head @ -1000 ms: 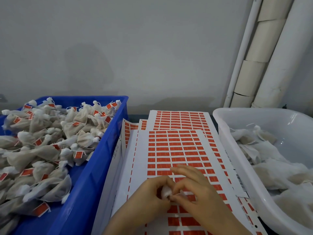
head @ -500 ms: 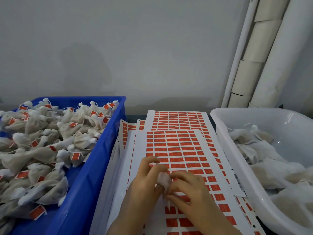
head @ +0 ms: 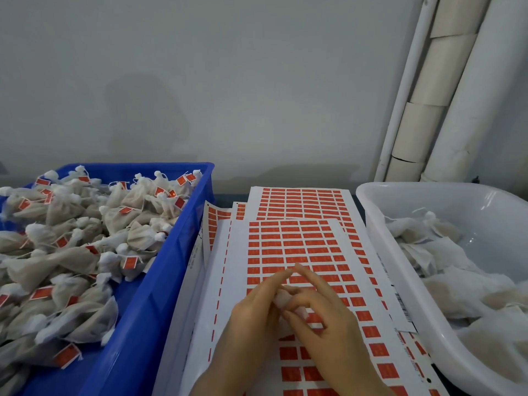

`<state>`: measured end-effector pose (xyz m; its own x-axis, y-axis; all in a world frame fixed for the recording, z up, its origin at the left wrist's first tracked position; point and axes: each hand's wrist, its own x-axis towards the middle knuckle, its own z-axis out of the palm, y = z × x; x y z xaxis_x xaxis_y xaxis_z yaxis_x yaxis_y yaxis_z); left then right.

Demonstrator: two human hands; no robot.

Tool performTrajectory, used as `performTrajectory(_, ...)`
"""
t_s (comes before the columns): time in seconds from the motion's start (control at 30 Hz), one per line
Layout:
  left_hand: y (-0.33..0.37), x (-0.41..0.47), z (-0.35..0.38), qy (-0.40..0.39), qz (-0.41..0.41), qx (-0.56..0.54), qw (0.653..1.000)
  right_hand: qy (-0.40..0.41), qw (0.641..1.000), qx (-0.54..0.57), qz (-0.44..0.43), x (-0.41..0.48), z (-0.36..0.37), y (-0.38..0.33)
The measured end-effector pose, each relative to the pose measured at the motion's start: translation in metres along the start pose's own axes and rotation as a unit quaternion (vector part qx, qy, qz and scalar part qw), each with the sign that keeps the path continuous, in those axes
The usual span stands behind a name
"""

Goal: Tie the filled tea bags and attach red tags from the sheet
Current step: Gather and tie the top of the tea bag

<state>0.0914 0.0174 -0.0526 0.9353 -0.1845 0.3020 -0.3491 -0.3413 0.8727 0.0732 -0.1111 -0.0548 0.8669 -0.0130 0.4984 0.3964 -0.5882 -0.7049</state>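
Plain grey wall [head: 228,81] filling the background under dim, even light; white pipes [head: 468,90] leaning against it at right, standing side by side.

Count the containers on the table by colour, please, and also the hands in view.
Blue crate: 1
White tub: 1
Hands: 2, left hand and right hand, both holding one tea bag over the tag sheet
Total: 4

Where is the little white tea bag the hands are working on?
In the head view, the small white tea bag sits low and centre, pinched between the left hand and right hand, above the white sheet of red tags, between the blue plastic crate and white plastic tub.
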Motion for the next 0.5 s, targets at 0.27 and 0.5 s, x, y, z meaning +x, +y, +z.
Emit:
performTrajectory(0.27,-0.011,-0.001,-0.001,0.087,0.210,0.268,0.936,-0.073,0.995,0.047,0.047,0.000,-0.002,0.003)
performTrajectory(0.5,-0.001,0.000,0.008,0.083,-0.008,0.098,0.992,0.026,0.991,-0.073,-0.110,-0.002,0.005,0.013)
